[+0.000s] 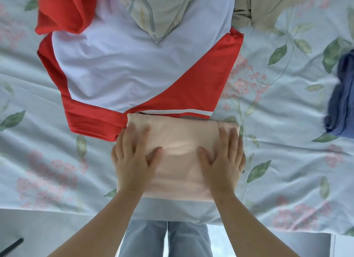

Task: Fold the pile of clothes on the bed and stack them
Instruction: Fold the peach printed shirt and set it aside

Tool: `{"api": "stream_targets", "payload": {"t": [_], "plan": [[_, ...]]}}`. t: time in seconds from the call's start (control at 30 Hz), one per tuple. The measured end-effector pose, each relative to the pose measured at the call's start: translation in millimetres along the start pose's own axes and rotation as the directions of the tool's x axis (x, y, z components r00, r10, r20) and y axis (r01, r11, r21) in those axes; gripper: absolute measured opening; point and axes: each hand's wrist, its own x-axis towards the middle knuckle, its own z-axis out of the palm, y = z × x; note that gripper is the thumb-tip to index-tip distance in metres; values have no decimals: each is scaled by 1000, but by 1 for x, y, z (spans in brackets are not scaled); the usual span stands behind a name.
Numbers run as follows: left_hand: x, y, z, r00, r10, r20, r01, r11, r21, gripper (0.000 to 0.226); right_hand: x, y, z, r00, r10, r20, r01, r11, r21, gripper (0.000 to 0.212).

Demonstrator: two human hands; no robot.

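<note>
Lower centre of frame: the folded peach garment (180,138) lies on the floral bedsheet (277,161), my left hand (132,159) and right hand (224,159) spread flat on it, gripping nothing (smoothing it, I judge). Above, the red-and-white shirt (134,69) waits unfolded; a blue garment (341,103) sits far right.

Your left hand (132,157) and right hand (223,159) both press flat, fingers spread, on a folded peach garment (180,153) at the near edge of the floral bedsheet (287,161). Just beyond it lies a red-and-white jersey (134,75), with a pale patterned cloth (159,13) and a beige garment (264,6) at its far end. A folded blue garment (341,99) sits well apart at right.
</note>
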Motion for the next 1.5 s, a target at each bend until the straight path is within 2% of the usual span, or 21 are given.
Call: {"api": "stream_targets", "payload": {"t": [0.07,0.1,0.17,0.23,0.33,0.47,0.6,0.8,0.93,1.1,1.27,1.37,1.5], "plan": [[-1,4,-11,955,-274,116,286,952,-107,76,-10,-4,-7,985,174,17,-175,980,96,87],[0,8,-16,916,-357,184,386,908,-160,83,-15,-8,-11,970,242,32,-244,962,119,87],[5,14,-27,840,-466,278,532,808,-253,91,-21,-16,-17,926,370,72,-376,906,193,82],[12,16,-37,766,-543,346,637,714,-291,87,-21,-21,-25,871,476,123,-490,824,283,81],[20,7,-48,681,-524,511,705,657,-265,73,-16,-24,-41,792,551,263,-610,717,337,66],[26,-5,-70,567,-400,720,733,643,-219,53,-16,-23,-62,795,440,417,-596,696,401,32],[28,-1,-96,599,-332,728,743,570,-351,34,-24,-28,-92,824,348,446,-546,699,462,10],[25,54,-131,677,-199,709,691,502,-519,25,-21,-3,-156,864,326,384,-501,641,582,7],[29,126,-125,698,-133,703,650,528,-546,35,6,45,-203,896,317,311,-444,655,612,9],[29,253,-92,767,-59,639,586,472,-659,54,69,141,-257,936,290,201,-350,691,632,15],[35,369,-45,808,-28,589,533,463,-708,36,138,232,-306,949,293,120,-302,726,617,21],[48,425,-18,815,-3,579,498,513,-699,29,176,274,-324,958,279,71,-267,766,584,16],[64,474,12,813,-18,582,494,551,-673,37,214,311,-325,952,305,6,-253,780,572,19]]}}
